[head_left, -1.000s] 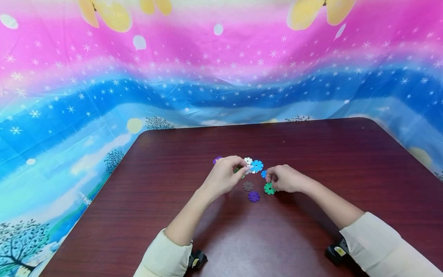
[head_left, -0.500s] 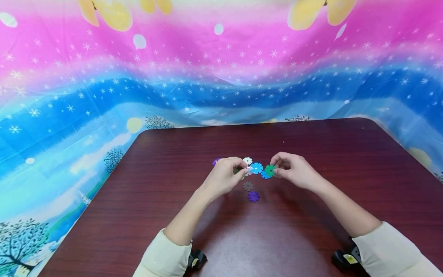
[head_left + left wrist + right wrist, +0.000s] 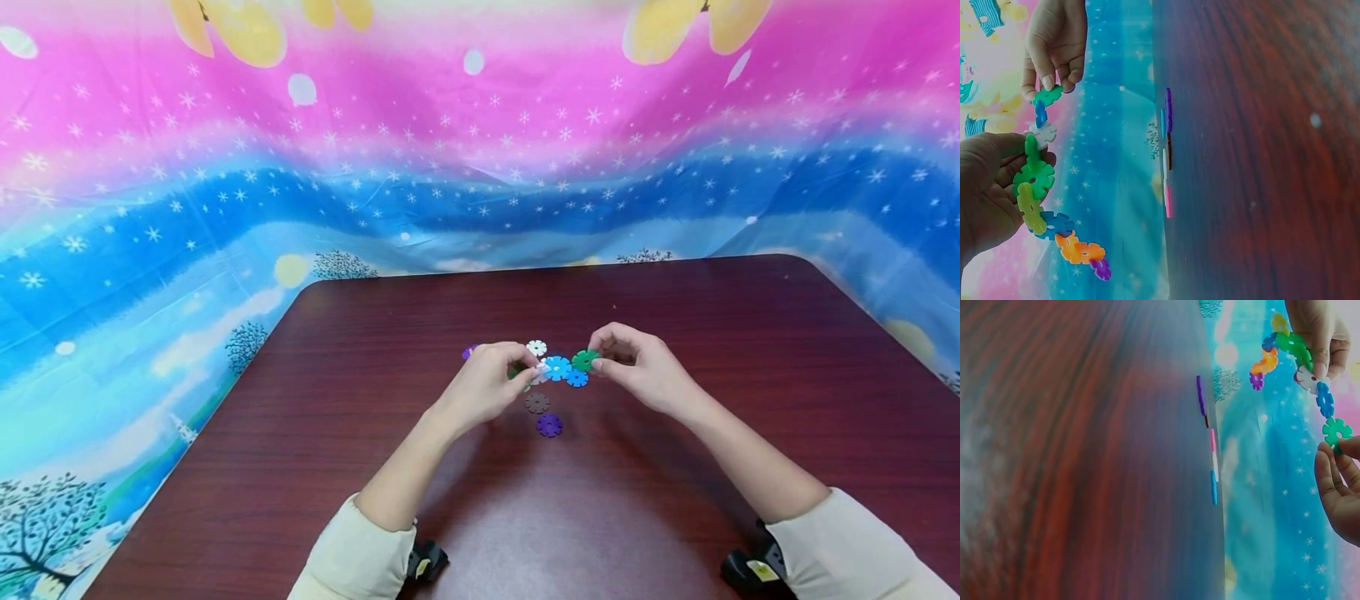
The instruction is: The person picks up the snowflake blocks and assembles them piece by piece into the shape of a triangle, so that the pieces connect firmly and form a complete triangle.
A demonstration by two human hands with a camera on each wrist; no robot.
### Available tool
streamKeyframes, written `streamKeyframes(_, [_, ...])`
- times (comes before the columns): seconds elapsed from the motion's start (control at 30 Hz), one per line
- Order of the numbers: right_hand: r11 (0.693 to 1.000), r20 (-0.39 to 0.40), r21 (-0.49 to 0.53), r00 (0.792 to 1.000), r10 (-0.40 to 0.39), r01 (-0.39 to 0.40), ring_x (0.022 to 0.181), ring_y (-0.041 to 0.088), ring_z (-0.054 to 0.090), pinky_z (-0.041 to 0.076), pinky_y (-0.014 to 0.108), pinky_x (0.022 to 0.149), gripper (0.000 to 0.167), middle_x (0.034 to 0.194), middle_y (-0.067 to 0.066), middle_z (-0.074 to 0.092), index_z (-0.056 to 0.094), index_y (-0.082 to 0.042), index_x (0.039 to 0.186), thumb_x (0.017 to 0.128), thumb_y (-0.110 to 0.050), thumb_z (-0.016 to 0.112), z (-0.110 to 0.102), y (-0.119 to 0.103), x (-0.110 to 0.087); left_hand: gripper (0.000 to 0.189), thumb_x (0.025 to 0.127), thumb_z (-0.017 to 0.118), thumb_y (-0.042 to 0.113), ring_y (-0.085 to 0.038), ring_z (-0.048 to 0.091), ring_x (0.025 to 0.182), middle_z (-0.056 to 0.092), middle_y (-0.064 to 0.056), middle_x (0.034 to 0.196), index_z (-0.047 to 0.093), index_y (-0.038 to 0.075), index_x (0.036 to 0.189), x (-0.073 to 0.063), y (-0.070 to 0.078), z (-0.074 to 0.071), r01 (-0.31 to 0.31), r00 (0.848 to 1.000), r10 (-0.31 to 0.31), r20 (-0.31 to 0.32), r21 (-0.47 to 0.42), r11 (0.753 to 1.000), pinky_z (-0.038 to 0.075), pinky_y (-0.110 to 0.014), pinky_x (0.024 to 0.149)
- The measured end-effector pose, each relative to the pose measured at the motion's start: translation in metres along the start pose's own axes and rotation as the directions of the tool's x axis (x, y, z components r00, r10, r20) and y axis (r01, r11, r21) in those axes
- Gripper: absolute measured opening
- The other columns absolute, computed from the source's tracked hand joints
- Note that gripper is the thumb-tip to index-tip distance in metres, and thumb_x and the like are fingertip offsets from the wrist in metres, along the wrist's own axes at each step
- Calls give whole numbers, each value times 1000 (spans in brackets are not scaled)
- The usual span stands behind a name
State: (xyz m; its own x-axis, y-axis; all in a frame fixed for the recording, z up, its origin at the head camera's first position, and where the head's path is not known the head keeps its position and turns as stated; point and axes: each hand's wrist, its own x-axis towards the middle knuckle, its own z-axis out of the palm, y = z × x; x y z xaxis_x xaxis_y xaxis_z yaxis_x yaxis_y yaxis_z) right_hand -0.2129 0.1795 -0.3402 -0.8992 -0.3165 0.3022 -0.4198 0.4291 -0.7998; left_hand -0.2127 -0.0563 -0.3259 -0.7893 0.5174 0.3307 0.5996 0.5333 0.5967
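Note:
My left hand pinches a chain of interlocking snowflake discs above the table, its fingers around a white disc and a green disc. From there the chain runs down through yellow, blue and orange discs to a purple end disc. At its other end is a blue disc. My right hand pinches a green snowflake disc between thumb and fingers. That disc meets the blue one's edge; whether their slots interlock I cannot tell.
Loose discs lie on the dark red table: white, blue, brown and purple. A pink one shows edge-on in the right wrist view. A patterned cloth hangs behind the table.
My right hand has lifted the green disc off the table and moved it up and left to the chain's blue end disc. My left hand has stayed nearly still.

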Motion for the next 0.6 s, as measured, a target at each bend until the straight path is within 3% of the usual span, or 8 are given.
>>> streamKeyframes(0.3, [1000, 12, 5, 999, -30, 30, 82, 25, 60, 50, 26, 67, 11, 89, 8, 62, 59, -6, 96, 87, 0, 61, 2, -4, 0, 4, 87, 65, 10, -9, 53, 66, 62, 5, 80, 67, 7, 85, 1, 1, 1, -13, 1000, 13, 13, 6, 1000, 46, -19, 58])
streamKeyframes(0.6, [997, -6, 0, 997, -73, 73, 81, 24, 61, 50, 25, 68, 11, 88, 6, 63, 61, -6, 94, 85, 0, 63, 3, -4, -1, 4, 87, 65, 9, -6, 52, 66, 61, 4, 79, 66, 8, 83, 0, 1, 2, -55, 998, 56, -30, 16, 998, 45, -19, 59])
